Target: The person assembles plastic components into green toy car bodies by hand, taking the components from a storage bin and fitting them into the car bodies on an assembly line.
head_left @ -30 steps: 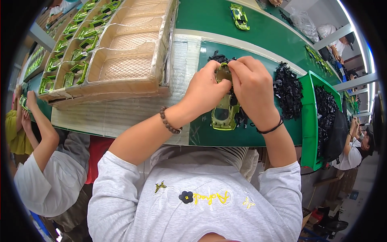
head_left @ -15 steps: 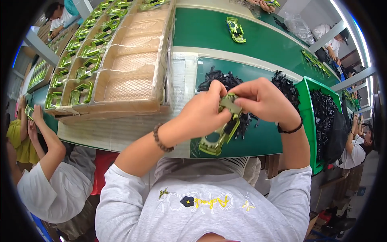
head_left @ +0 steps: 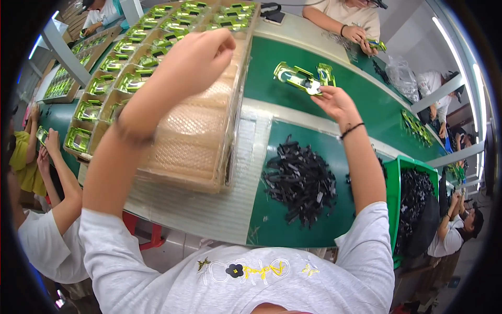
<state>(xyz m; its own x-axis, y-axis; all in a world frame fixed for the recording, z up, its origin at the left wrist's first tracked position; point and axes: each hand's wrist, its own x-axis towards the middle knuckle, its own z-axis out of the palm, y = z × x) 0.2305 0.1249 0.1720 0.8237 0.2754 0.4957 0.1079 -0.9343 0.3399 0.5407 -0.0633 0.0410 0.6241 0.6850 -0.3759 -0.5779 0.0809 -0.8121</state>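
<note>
My left hand (head_left: 201,60) is raised over the large divided tray (head_left: 175,175); its fingers are curled in, slightly blurred, and nothing shows in them. Over the green conveyor belt (head_left: 366,112), my right hand (head_left: 339,106) pinches the edge of a lime-green toy car body (head_left: 295,77) between thumb and fingers. Another green car body (head_left: 326,73) lies right beside it, partly overlapped. Many car bodies (head_left: 133,81) sit in the tray's left and far compartments. The bare compartments nearest me are brown plastic.
A pile of black plastic parts (head_left: 300,180) lies on the green work mat (head_left: 261,225). To the right stands a green bin (head_left: 396,209) of similar black parts. Across the belt a co-worker's hands (head_left: 361,39) hold another car body. Other people work at left and right.
My hands have parted: the left has gone up and left over the tray, the right forward to the belt. The car body they both held has left the space above the mat. The view has shifted.
</note>
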